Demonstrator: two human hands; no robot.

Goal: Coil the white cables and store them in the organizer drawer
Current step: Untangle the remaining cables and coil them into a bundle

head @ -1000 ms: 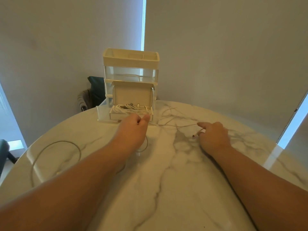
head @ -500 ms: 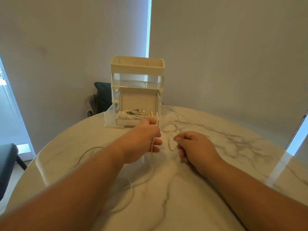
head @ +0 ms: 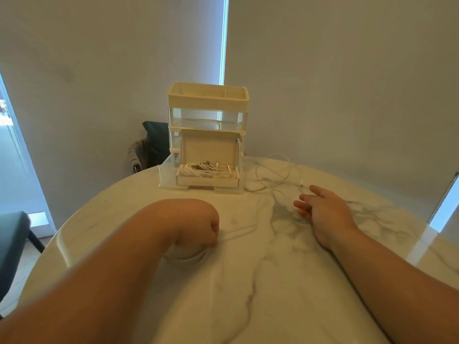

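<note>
White cable (head: 188, 256) lies on the marble table (head: 273, 306). A coiled part of it sits under the left hand (head: 196, 222), near the middle. That hand is a closed fist, knuckles up, its fingers curled down onto the coil and gripping it. 1 thin strand leaves the fist and runs right and far toward a loose tangle (head: 273, 180) at the table's far side. The right hand (head: 323, 212) hovers flat to the right with fingers spread, holding nothing, just near of the cable's small plug end (head: 301, 182). At the far edge stands the cream organizer (head: 208, 100), with its clear bottom drawer (head: 166, 175) pulled out. In the drawer sits an open cardboard box (head: 208, 181) holding more bundled cables (head: 206, 170). 1 dark chair (head: 10, 234) stands at the left.
</note>
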